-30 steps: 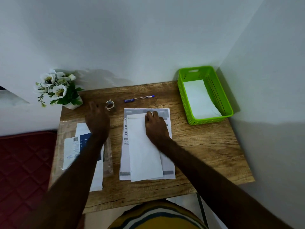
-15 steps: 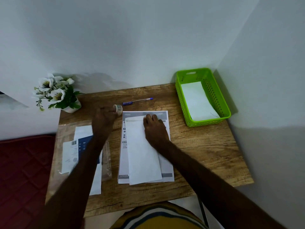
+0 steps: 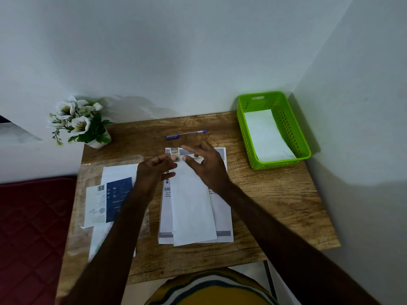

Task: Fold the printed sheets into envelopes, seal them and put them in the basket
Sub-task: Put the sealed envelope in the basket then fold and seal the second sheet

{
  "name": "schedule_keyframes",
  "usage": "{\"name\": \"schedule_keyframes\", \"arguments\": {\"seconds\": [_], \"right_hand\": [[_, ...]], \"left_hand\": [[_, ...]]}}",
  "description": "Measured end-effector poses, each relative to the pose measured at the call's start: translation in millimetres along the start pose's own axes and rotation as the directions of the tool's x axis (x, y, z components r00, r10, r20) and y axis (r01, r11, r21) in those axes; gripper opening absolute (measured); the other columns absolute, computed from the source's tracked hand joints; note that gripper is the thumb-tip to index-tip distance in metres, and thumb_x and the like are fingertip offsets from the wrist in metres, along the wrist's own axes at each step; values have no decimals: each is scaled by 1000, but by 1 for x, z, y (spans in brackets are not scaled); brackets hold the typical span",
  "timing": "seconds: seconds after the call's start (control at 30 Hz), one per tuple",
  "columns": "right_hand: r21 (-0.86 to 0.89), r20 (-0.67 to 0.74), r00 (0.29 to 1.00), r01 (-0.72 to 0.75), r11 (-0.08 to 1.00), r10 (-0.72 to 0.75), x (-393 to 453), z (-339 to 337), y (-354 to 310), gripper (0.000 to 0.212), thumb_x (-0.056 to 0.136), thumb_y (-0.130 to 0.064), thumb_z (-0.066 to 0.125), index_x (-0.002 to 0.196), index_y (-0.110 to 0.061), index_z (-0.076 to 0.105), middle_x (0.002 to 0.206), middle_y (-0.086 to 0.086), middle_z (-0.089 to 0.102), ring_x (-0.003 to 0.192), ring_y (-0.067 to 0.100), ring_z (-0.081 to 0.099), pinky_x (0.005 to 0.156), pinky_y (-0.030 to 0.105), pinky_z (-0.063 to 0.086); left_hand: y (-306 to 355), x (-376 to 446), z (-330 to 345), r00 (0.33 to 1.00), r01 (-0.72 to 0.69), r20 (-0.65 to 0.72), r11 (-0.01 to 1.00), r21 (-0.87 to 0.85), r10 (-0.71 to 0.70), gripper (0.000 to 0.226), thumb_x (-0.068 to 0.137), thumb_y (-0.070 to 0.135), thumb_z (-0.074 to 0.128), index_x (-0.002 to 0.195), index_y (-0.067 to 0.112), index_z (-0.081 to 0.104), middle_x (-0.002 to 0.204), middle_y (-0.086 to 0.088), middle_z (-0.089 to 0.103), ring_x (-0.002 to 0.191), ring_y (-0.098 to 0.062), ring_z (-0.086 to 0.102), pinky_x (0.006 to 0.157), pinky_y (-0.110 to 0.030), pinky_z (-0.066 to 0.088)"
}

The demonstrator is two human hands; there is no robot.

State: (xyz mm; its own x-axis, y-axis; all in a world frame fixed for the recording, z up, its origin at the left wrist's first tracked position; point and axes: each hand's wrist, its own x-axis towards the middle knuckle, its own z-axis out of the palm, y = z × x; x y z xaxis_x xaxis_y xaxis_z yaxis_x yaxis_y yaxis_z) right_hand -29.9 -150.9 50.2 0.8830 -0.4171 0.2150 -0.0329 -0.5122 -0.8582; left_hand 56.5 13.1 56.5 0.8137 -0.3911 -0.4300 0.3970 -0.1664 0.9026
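A white envelope [image 3: 191,208] lies lengthwise on a stack of printed sheets [image 3: 222,214] in the middle of the wooden table [image 3: 275,194]. My left hand [image 3: 154,170] holds a small roll of clear tape [image 3: 175,152] above the envelope's far end. My right hand [image 3: 207,164] hovers beside the roll with fingers spread, thumb close to the tape. The green basket [image 3: 306,148] stands at the far right corner with a white envelope [image 3: 264,135] inside it.
A blue pen [image 3: 186,134] lies behind the sheets. A pot of white flowers [image 3: 81,124] stands at the far left corner. A clear plastic pack of envelopes with a blue label [image 3: 114,199] lies on the left. Walls close in behind and on the right.
My left hand picked the tape roll up from the table's back and brought it over the envelope. My right hand lifted off the envelope and moved up to the roll.
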Motion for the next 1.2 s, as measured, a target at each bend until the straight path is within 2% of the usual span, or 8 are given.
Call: {"name": "schedule_keyframes", "arguments": {"seconds": [0.07, 0.2, 0.4, 0.57, 0.77, 1.0, 1.2], "right_hand": [[26, 28, 1000, 5, 1000, -6, 2, 2, -1, 38, 93, -25, 75, 130, -18, 70, 124, 1, 65, 109, 5, 56, 80, 20, 50], [9, 48, 998, 26, 1000, -27, 3, 4, 3, 36, 93, -23, 76, 127, -14, 72, 120, 4, 67, 111, 14, 59, 84, 32, 56], [-7, 9, 999, 41, 999, -41, 2, 9, 5, 27, 91, -23, 77, 113, -8, 77, 108, 4, 68, 97, 17, 64, 74, 40, 59], [-11, -16, 998, 62, 998, -62, 3, 10, 2, 25, 90, -21, 78, 113, -11, 79, 105, 3, 68, 97, 15, 63, 74, 37, 58], [-31, -17, 999, 46, 998, -47, 5, 12, 1, 22, 90, -17, 78, 112, -10, 79, 104, 4, 69, 97, 16, 63, 76, 38, 57], [-47, -41, 998, 35, 998, -37, 6, 14, 0, 23, 88, -18, 80, 110, -11, 79, 103, 4, 70, 97, 15, 62, 77, 37, 58], [8, -47, 998, 28, 1000, -28, 8, 15, 0, 21, 87, -22, 81, 106, -13, 79, 101, 2, 70, 94, 12, 62, 74, 39, 59]], "left_hand": [[-1, 0, -1, 1000, -3, 20, 1000, 3, 3, 24, 91, 30, 74, 112, 18, 76, 106, 3, 79, 98, -17, 76, 77, -30, 64], [-2, 0, -1, 998, 7, 57, 1000, 3, -7, 30, 88, 34, 74, 113, 17, 75, 109, 2, 79, 101, -18, 76, 81, -35, 64], [-1, 2, 1, 996, 26, 91, 998, -62, -20, 38, 75, 38, 79, 105, 15, 79, 109, -2, 79, 102, -21, 76, 83, -34, 63], [-4, 7, -2, 995, 63, 84, 991, -118, -54, 24, 76, 31, 81, 96, 17, 82, 110, -4, 79, 103, -21, 76, 80, -32, 63], [-4, 4, -5, 995, 27, 99, 998, -64, -21, 34, 80, 34, 78, 106, 12, 78, 113, 0, 78, 103, -20, 75, 79, -32, 64], [0, 2, -2, 998, -2, 63, 1000, -20, 4, 23, 85, 29, 75, 101, 13, 77, 108, 1, 79, 99, -19, 76, 83, -35, 64], [1, 1, -3, 999, 13, 52, 1000, -10, -13, 33, 76, 38, 77, 99, 15, 78, 105, 3, 80, 97, -17, 76, 78, -33, 64]]}}
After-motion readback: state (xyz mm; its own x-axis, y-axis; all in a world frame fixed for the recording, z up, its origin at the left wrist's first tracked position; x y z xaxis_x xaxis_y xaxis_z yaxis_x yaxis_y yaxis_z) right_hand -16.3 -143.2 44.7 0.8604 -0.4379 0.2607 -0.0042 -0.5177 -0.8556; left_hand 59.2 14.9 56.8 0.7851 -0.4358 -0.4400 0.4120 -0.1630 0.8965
